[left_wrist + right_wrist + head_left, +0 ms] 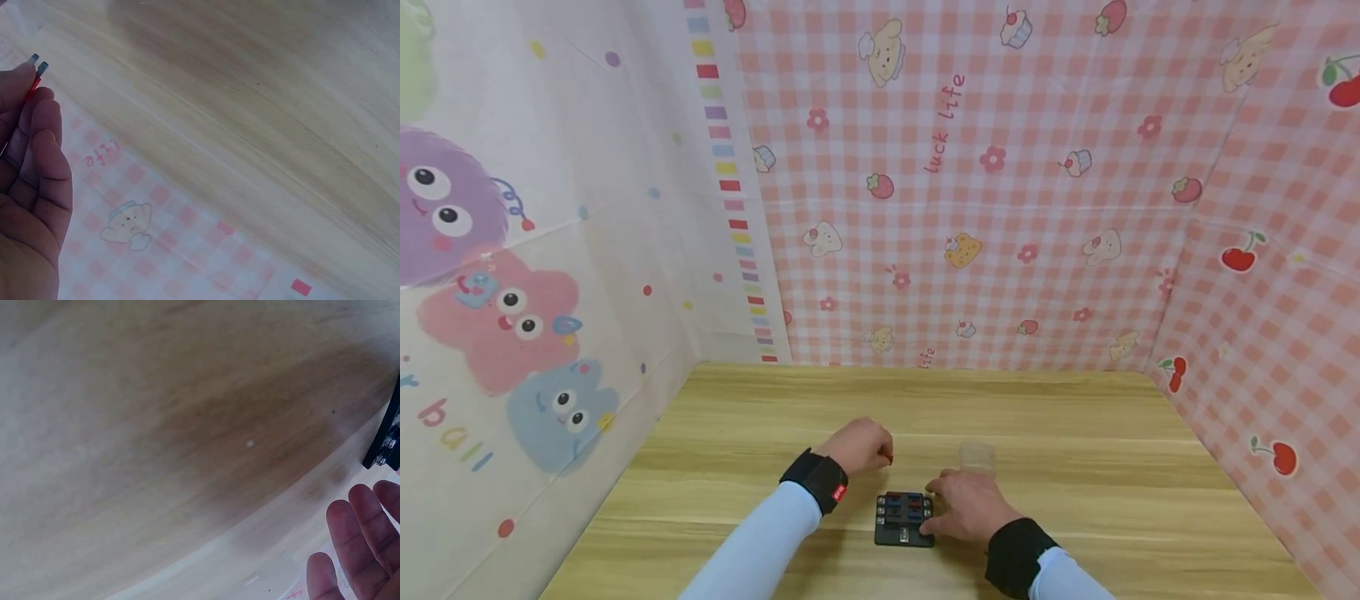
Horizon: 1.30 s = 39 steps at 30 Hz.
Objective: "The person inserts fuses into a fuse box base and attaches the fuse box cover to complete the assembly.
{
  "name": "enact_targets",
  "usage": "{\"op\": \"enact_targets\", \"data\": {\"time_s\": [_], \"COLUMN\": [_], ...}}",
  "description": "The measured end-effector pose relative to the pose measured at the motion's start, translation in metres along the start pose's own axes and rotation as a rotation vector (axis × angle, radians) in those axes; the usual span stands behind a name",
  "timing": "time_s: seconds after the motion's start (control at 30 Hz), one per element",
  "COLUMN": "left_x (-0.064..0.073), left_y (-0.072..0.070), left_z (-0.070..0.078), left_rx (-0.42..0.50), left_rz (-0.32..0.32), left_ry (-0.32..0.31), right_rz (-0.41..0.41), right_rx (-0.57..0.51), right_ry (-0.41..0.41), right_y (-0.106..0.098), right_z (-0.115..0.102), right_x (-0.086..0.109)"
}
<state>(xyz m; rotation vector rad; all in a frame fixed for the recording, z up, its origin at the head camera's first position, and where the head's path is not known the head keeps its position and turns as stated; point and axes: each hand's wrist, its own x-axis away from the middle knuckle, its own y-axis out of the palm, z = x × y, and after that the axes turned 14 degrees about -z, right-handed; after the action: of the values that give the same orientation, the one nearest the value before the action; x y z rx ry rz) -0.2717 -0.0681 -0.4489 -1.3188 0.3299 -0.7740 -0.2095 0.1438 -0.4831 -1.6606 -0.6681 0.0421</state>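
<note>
A black fuse block (891, 536) lies on the table, with several blue and red blade fuses (914, 506) seated in two columns and metal screw terminals along its sides. My left hand (859, 447) hovers beyond the block's upper left. Between its thumb and fingertips it pinches a red blade fuse (34, 86), whose two metal prongs point away from the hand in the left wrist view. At the block's right side is my right hand (972, 505), thumb at the block's edge and fingers loosely extended. In the right wrist view only a corner of the block (382, 440) shows.
A clear plastic cover (977, 454) lies on the wooden table (1075, 467) just beyond my right hand. Printed cloth hangs on the left, at the back (970, 200) and on the right of the table.
</note>
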Motion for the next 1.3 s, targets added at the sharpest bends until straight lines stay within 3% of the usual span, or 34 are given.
{"op": "enact_targets", "data": {"time_s": [0.23,0.77,1.03,1.3], "left_x": [0.006,0.018,0.023,0.025], "left_y": [-0.001,0.002,0.004,0.006], "left_z": [0.007,0.013,0.016,0.02], "left_rx": [-0.031,-0.046,0.009,0.009], "left_rz": [0.02,-0.017,-0.054,-0.079], "left_ry": [0.041,0.071,0.055,0.053], "right_rz": [0.008,0.069,0.067,0.064], "right_rx": [0.022,0.042,0.025,0.024], "right_ry": [-0.011,-0.087,-0.104,-0.112], "right_y": [0.0,0.004,0.005,0.005], "right_z": [-0.003,-0.004,-0.003,-0.001], "right_x": [-0.001,-0.003,-0.005,-0.007]}}
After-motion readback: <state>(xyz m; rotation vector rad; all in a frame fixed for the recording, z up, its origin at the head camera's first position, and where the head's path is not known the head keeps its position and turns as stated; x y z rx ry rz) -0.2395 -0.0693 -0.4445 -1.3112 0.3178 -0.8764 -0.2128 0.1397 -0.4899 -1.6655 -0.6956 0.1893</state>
